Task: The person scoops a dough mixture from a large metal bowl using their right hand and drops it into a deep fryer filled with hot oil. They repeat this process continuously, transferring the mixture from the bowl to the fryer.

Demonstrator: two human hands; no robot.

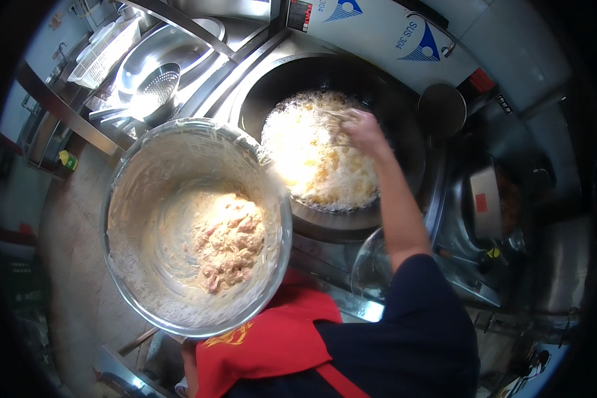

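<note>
My right hand [362, 130] is over the wok [258, 79], close above foaming, bubbling oil [323, 164]. It is blurred, and I cannot tell whether something is between the fingers. Pieces in the oil are mostly hidden by pale foam and glare. To the left, a large metal mixing bowl [151, 169] is tilted beside the wok, its rim overlapping the wok's near-left edge. Batter-coated raw meat pieces [231, 244] lie heaped in its right side, and batter smears the inner wall. My left hand is out of view; only the left forearm shows below the bowl.
A perforated metal strainer [161, 82] and a wide metal basin [199, 37] are at upper left, near a white plastic basket [99, 59]. A steel post [69, 112] stands left. A round dark pan [442, 110] and a clear bowl [370, 263] flank the wok's right side.
</note>
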